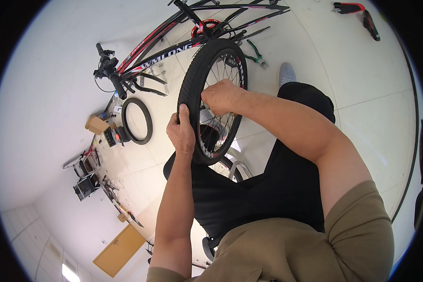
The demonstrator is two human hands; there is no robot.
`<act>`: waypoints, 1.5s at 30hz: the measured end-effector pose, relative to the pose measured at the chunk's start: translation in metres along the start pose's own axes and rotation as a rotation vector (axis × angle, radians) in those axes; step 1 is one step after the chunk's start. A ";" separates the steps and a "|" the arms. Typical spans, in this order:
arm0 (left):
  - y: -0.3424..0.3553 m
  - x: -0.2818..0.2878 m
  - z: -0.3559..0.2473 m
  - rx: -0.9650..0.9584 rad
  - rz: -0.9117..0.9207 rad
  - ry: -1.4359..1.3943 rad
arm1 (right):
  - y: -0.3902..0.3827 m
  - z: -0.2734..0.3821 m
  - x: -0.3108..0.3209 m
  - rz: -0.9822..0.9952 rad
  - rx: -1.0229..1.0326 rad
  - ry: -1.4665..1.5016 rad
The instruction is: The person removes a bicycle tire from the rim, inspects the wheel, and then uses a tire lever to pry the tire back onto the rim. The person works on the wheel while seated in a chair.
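A bicycle wheel (244, 80) with white-marked black rim and thin spokes stands upright between my legs. Its knobby black tire (192, 77) faces left. My left hand (182, 134) grips the tire at its near left side, thumb pressed on the tread. My right hand (221, 96) is closed in a fist against the inner edge of the tire, by the rim and in front of the spokes. Whatever its fingers hold there is hidden.
A black and red bicycle frame (167, 50) with handlebar (109, 70) lies beyond the wheel. Green-handled pliers (257, 57) rest right of it. A loose tire (137, 121), a cardboard box (97, 125) and tools are at left. A red-black part (362, 16) lies far right.
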State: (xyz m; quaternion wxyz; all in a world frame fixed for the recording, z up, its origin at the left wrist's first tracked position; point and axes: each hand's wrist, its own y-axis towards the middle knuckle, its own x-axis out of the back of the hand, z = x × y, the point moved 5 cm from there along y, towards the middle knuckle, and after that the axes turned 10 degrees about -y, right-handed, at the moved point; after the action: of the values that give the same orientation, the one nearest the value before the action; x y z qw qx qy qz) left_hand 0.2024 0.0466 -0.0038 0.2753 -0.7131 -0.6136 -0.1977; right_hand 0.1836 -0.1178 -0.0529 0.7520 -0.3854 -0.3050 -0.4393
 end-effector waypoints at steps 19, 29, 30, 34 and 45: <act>0.000 0.004 -0.003 -0.070 -0.045 0.082 | -0.008 -0.006 0.016 -0.004 -0.042 -0.037; -0.001 0.005 -0.003 -0.054 -0.048 0.078 | -0.003 -0.024 0.004 0.005 -0.093 -0.036; 0.000 0.005 -0.003 -0.052 -0.049 0.085 | -0.002 -0.023 0.003 -0.003 -0.091 -0.019; 0.004 0.006 -0.002 -0.002 -0.017 0.070 | 0.000 -0.022 -0.003 0.010 -0.047 0.036; 0.009 0.006 0.015 0.128 0.068 -0.169 | 0.000 -0.010 -0.004 0.075 -0.015 -0.053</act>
State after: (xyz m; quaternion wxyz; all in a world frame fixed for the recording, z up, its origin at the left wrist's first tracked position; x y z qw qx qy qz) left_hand 0.2109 0.0595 -0.0129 0.2739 -0.7287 -0.6215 -0.0879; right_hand 0.1835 -0.1244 -0.0610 0.7565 -0.4139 -0.3070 -0.4026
